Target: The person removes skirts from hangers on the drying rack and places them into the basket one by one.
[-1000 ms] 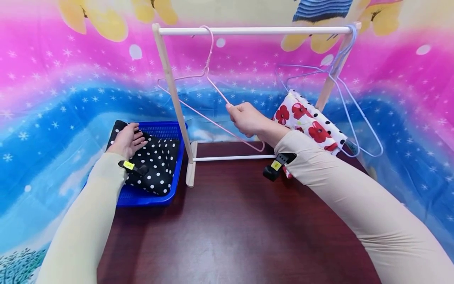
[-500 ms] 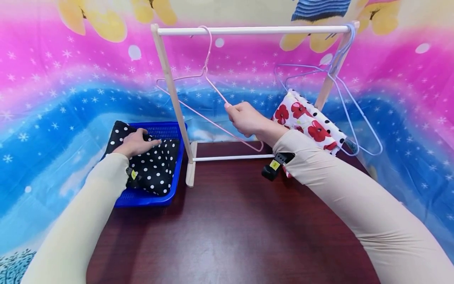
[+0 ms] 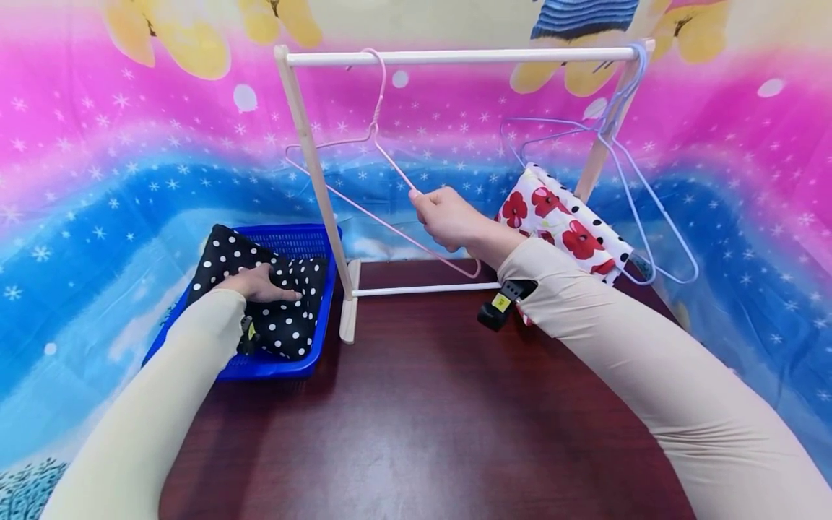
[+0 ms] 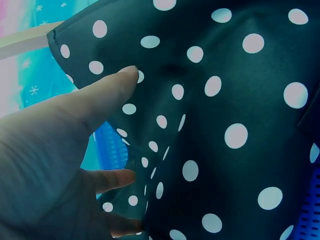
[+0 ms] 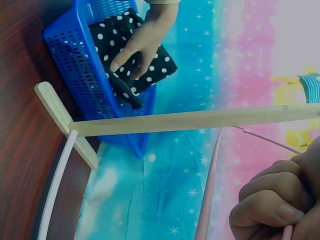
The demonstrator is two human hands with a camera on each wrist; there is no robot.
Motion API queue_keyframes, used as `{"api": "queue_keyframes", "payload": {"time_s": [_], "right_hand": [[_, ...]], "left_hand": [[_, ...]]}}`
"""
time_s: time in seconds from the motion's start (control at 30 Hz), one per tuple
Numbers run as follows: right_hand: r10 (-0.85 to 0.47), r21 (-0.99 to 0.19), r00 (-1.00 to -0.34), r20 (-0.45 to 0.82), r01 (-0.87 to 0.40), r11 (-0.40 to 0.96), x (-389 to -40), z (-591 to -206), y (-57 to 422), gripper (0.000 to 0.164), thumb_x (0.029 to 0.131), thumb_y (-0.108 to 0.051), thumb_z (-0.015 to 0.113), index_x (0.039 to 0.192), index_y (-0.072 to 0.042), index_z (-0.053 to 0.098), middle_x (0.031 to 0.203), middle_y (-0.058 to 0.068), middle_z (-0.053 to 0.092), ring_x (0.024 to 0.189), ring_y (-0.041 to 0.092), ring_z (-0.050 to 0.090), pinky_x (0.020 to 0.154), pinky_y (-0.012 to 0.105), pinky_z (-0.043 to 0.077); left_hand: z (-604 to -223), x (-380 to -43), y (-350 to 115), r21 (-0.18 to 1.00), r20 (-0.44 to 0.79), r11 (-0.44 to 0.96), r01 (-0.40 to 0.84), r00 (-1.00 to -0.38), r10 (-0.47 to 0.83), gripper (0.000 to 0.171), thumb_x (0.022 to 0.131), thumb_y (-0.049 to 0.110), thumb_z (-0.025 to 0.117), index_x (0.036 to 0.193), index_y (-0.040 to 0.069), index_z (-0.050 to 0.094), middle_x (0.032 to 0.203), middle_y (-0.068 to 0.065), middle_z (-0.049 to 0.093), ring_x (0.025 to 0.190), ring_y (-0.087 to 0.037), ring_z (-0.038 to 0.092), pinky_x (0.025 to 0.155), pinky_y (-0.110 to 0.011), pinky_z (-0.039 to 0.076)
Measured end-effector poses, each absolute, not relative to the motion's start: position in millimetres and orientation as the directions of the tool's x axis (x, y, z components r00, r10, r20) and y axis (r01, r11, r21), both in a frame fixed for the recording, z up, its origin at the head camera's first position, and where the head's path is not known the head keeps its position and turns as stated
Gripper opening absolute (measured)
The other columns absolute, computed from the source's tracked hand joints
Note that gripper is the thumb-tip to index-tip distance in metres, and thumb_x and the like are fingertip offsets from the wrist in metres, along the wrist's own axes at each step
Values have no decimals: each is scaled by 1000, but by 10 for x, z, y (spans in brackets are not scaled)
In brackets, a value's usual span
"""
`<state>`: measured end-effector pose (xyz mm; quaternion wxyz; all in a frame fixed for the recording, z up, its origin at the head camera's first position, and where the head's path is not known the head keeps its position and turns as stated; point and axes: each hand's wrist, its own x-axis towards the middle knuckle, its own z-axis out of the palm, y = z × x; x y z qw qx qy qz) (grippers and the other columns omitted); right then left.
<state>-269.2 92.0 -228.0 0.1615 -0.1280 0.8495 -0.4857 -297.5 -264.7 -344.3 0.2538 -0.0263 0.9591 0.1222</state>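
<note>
My left hand (image 3: pixel 256 284) lies over a black cloth with white dots (image 3: pixel 289 332), which sits folded in a blue plastic basket (image 3: pixel 273 370). In the left wrist view its fingers (image 4: pixel 107 90) reach spread across the dotted cloth (image 4: pixel 240 100), with no fold gripped between them. My right hand (image 3: pixel 448 217) pinches the sloping arm of a pink wire hanger (image 3: pixel 375 128) between thumb and curled fingers. That hanger hooks over the top bar of a small wooden rack (image 3: pixel 468 56), its lower end partly behind my right wrist.
Several lavender-blue hangers (image 3: pixel 624 94) hang at the rack's right end. Behind my right forearm are a red-flowered white cloth (image 3: pixel 546 206) and a white cloth with black dots (image 3: pixel 601 224). A dark wooden table (image 3: pixel 416 404) lies underneath; a patterned curtain (image 3: pixel 195 130) surrounds it.
My left hand has turned from palm-up to palm-down and moved right and lower onto the dotted cloth. The right hand keeps its hold on the pink hanger.
</note>
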Motion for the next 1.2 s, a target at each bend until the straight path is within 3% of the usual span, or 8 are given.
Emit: {"api": "queue_keyframes", "payload": {"time_s": [0.13, 0.23, 0.37, 0.57, 0.77, 1.2], "right_hand": [[-372, -869, -916, -149, -59, 492, -2687, -2276, 916, 55, 111, -43, 31, 67, -11, 37, 51, -4, 26, 44, 12, 19, 45, 29, 19], [-370, -870, -917, -152, -53, 490, -2682, -2273, 914, 55, 111, -43, 31, 67, -11, 37, 51, -5, 26, 43, 12, 20, 44, 28, 19], [-374, -870, -915, -153, -55, 490, -2678, -2272, 907, 54, 111, -43, 31, 68, -11, 37, 51, -5, 26, 43, 12, 20, 44, 28, 19], [-367, -871, -918, -154, -50, 489, -2674, -2261, 882, 54, 110, -44, 31, 68, -11, 37, 51, -4, 25, 44, 12, 19, 45, 28, 19], [-364, -872, -914, -180, -23, 489, -2687, -2255, 827, 54, 110, -47, 30, 69, -12, 36, 52, -4, 24, 46, 13, 17, 46, 29, 18], [-356, -873, -913, -197, -2, 488, -2698, -2261, 779, 54, 110, -47, 31, 70, -11, 36, 53, -4, 23, 47, 13, 16, 46, 30, 18]], "left_hand": [[-3506, -3011, -2625, 207, -553, 969, -132, -833, 5, 106, 96, 57, 55, 155, -14, 2, 158, -41, 12, 147, -57, 16, 120, -65, 26], [-3563, -3038, -2606, 170, -586, 976, -140, -811, -15, 109, 95, 59, 55, 156, -11, -1, 160, -40, 7, 148, -58, 11, 121, -66, 21], [-3633, -3060, -2603, 130, -604, 984, -126, -797, -22, 108, 94, 61, 55, 157, -10, 4, 160, -38, 11, 148, -58, 14, 121, -69, 17], [-3718, -3106, -2645, 123, -620, 989, -86, -784, 8, 98, 93, 59, 58, 151, -13, 27, 155, -38, 28, 144, -52, 32, 120, -57, 33], [-3814, -3155, -2677, 78, -621, 995, -59, -783, 2, 89, 92, 59, 59, 143, -13, 43, 149, -37, 40, 139, -48, 43, 116, -52, 39], [-3937, -3183, -2696, 163, -646, 974, -154, -763, -12, 93, 90, 53, 67, 147, -14, 36, 152, -39, 34, 142, -50, 37, 118, -53, 38]]}}
